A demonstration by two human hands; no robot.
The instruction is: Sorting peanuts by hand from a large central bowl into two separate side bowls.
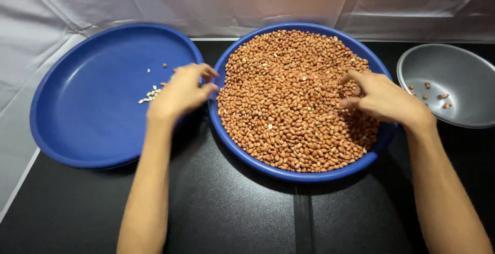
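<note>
A wide blue plate [309, 174] in the middle is heaped with brown peanuts [289, 104]. My left hand [183, 91] hovers over the gap between that plate and a second blue plate [77, 104] on the left, fingers curled near the peanut plate's left rim; whether it pinches anything I cannot tell. A few pale skinless peanuts [150, 94] lie on the left plate. My right hand [384, 99] rests on the peanut heap at its right side, fingertips bent into the nuts.
A grey metal bowl [464, 109] at the right holds a few dark peanuts [430, 94]. All three dishes sit on a black tabletop [232, 213]. A white cloth backdrop [206, 1] hangs behind and drapes down the left edge.
</note>
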